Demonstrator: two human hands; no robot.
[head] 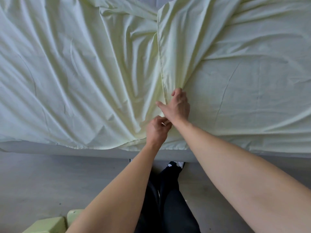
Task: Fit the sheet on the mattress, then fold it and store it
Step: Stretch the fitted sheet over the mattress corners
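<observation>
Pale green sheet [84, 73] lies rumpled across the mattress [50, 148]. Left hand [157, 130] pinches the near hem, right hand [178, 105] grips a hemmed fold; looks like folding, next matching edges.

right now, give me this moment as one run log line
stage: handling sheet on mattress | left hand: pinches sheet near edge | right hand: grips hemmed fold | sheet: wrinkled, bunched at middle

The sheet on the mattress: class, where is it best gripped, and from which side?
Probably the hemmed edge of the sheet, from the near side: it runs straight toward the person, and the right hand and left hand already pinch cloth there.
</observation>
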